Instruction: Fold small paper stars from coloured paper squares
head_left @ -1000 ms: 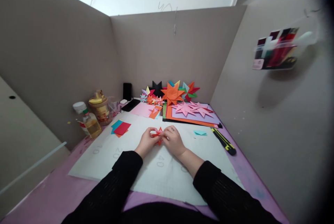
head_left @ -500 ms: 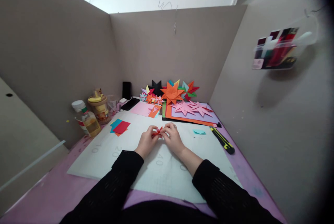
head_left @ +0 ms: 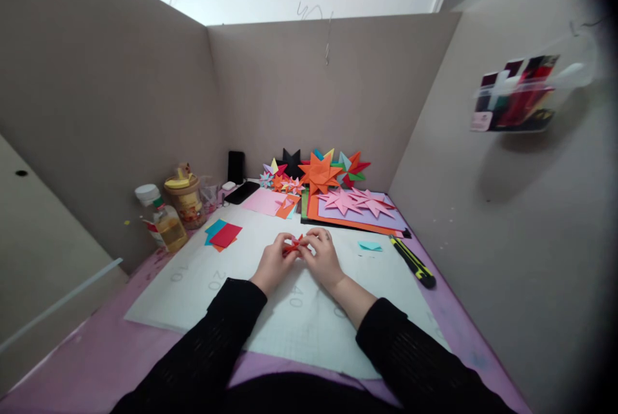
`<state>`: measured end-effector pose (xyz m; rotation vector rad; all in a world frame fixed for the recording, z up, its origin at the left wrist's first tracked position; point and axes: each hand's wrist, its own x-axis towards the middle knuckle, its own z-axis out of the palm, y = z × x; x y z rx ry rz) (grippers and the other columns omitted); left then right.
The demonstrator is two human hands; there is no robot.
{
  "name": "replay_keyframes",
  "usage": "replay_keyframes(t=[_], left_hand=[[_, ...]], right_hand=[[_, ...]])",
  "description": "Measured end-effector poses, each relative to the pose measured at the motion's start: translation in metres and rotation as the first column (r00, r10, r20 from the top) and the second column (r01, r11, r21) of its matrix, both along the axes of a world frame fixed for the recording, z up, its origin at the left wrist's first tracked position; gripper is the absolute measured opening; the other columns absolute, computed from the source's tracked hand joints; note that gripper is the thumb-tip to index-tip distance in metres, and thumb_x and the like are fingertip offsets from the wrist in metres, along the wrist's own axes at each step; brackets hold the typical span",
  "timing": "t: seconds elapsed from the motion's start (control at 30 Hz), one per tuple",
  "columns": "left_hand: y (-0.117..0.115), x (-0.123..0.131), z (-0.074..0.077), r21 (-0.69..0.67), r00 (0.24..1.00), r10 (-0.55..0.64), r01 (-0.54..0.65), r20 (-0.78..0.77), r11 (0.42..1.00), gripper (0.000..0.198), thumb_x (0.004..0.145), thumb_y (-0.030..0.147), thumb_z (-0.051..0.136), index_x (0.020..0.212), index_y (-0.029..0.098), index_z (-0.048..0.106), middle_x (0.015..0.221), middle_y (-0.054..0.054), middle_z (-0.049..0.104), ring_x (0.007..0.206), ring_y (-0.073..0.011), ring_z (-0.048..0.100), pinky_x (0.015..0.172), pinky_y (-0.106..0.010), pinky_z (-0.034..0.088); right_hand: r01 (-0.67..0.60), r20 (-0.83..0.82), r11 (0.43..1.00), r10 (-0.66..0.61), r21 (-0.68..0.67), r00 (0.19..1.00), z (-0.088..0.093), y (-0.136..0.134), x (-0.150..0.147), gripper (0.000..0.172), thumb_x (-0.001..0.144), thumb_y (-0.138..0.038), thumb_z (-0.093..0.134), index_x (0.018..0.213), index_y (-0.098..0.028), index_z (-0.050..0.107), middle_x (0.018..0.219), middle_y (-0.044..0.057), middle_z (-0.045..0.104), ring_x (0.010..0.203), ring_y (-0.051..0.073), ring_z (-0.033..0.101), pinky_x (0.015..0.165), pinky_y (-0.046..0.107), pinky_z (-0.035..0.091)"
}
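A small red-orange folded paper star (head_left: 293, 245) is pinched between both my hands over the white cutting mat (head_left: 203, 285). My left hand (head_left: 273, 264) grips its left side with closed fingers. Its right side is held by my right hand (head_left: 322, 257), fingertips pressed together on the paper. Both forearms wear black sleeves and rest on the mat.
Finished paper stars (head_left: 318, 172) and coloured sheets (head_left: 357, 214) lie at the back. Red and blue squares (head_left: 223, 234) sit left, a teal scrap (head_left: 370, 246) and a yellow-black utility knife (head_left: 413, 262) right. A bottle (head_left: 164, 221), a jar (head_left: 183, 200) and a phone (head_left: 241, 192) stand left. Grey walls enclose the desk.
Both hands turned the star slightly and closed tighter around it, so less of the red paper shows. The camera shifted a little.
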<state>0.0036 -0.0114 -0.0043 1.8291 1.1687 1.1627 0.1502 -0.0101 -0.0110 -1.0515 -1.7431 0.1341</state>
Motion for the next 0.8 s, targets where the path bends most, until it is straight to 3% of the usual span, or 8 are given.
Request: replay_keyframes(t=[0.37, 0.8], left_hand=[[0.0005, -0.0007, -0.0034, 0.013, 1.000, 0.017, -0.017, -0.015, 1.000, 0.024, 0.075, 0.023, 0.056, 0.097, 0.021, 0.048, 0.071, 0.002, 0.067, 0.065, -0.0132, 0.064, 0.061, -0.022, 0.047], [0.0026, -0.0019, -0.0050, 0.022, 0.999, 0.032, -0.032, -0.027, 0.999, 0.025, 0.074, 0.021, 0.056, 0.098, 0.020, 0.048, 0.074, 0.001, 0.068, 0.067, -0.0136, 0.065, 0.062, -0.023, 0.047]], right_hand=[[0.004, -0.005, 0.998, -0.003, 0.063, 1.000, -0.0018, 0.0015, 0.0007, 0.009, 0.078, -0.019, 0.058, 0.078, -0.023, 0.066, 0.087, 0.005, 0.052, 0.087, 0.020, 0.048, 0.081, 0.038, 0.042], [-0.058, 0.064, 0.998, 0.057, 0.013, 0.996, 0.0023, 0.0016, 0.0016, 0.009, 0.076, -0.016, 0.058, 0.076, -0.022, 0.065, 0.086, 0.005, 0.051, 0.088, 0.020, 0.046, 0.081, 0.038, 0.040]])
